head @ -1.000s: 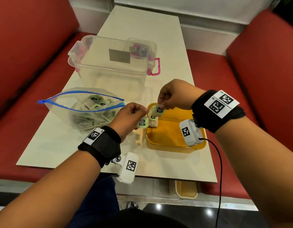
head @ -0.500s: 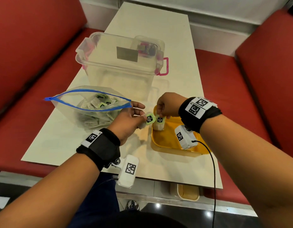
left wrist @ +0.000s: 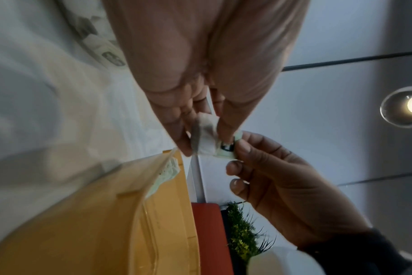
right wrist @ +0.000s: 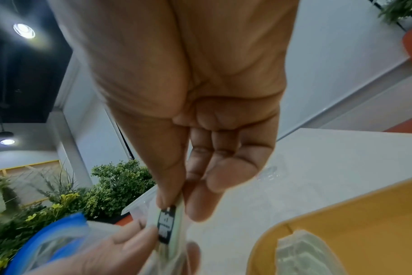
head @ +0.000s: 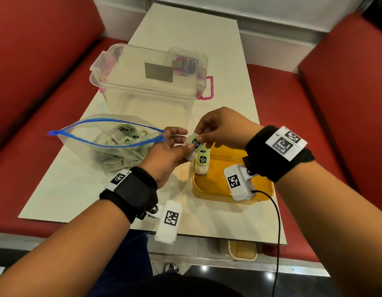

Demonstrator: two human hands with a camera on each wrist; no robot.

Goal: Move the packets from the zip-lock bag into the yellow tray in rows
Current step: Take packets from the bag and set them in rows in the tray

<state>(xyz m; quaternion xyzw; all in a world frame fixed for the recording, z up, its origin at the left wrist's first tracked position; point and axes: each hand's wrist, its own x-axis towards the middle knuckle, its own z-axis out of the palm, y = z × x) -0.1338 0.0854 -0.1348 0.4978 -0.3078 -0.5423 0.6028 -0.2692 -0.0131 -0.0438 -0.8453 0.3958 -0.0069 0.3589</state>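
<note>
A tea packet [head: 194,143] with a green label hangs between both hands, just left of the yellow tray [head: 233,189]. My left hand [head: 183,145] pinches its white body, and my right hand [head: 202,136] pinches the green label end. The left wrist view shows the same packet [left wrist: 207,137] held by both the left hand [left wrist: 198,134] and the right hand [left wrist: 235,154]. In the right wrist view, thumb and forefinger of my right hand [right wrist: 174,206] squeeze the packet [right wrist: 169,223]. Two packets [head: 202,163] lie at the tray's far left corner. The open zip-lock bag [head: 113,144] holds several more.
A clear plastic storage box [head: 149,86] with pink latches stands behind the bag and tray. The tray sits near the table's right edge [head: 271,168]. Red bench seats flank the table [head: 78,189] on both sides.
My right hand has let go of the packet it carried, which now lies in the tray, and has moved left to pinch the packet in my left hand. The head view shifted slightly.
</note>
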